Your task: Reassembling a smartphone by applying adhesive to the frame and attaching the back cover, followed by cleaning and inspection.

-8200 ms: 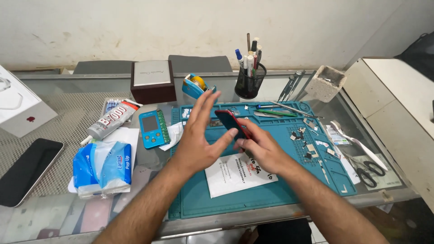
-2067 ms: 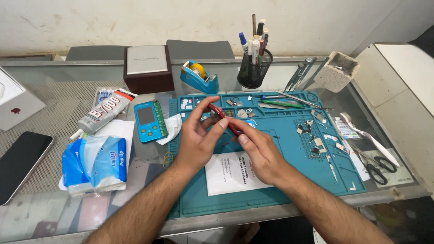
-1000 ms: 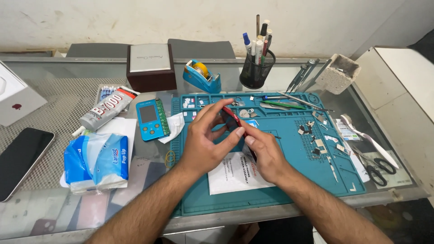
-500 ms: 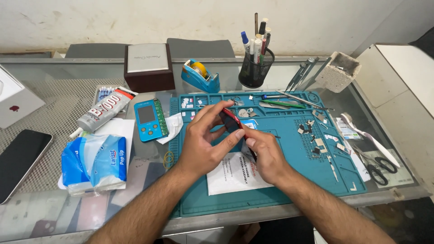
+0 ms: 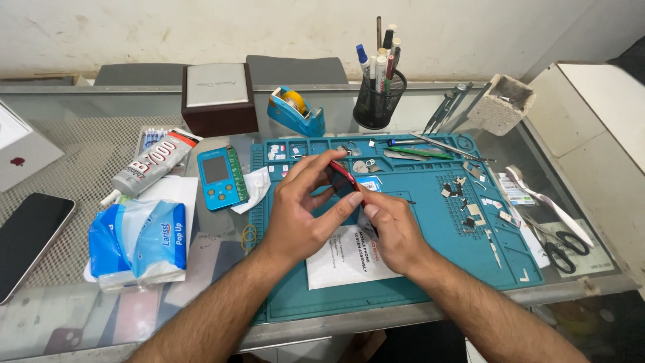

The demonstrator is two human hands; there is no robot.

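Over the teal work mat [image 5: 430,228], both hands hold a small dark phone with a red rim [image 5: 341,176], tilted on edge. My left hand [image 5: 299,208] wraps it from the left, fingers over the top and thumb under it. From the right, my right hand [image 5: 390,225] pinches its lower end. A white printed sheet [image 5: 342,259] lies on the mat beneath the hands.
Small parts and tweezers [image 5: 437,144] lie along the mat's top and right. A blue handheld tester [image 5: 218,177], glue tube [image 5: 151,161], tissue pack [image 5: 138,238] and black phone [image 5: 27,238] sit left. Tape dispenser [image 5: 295,111], pen cup [image 5: 378,101], brown box [image 5: 218,97] behind; scissors [image 5: 561,245] right.
Over the last seconds the hands closed from an open spread onto the phone and drew slightly toward me; in the last half second they barely shifted.
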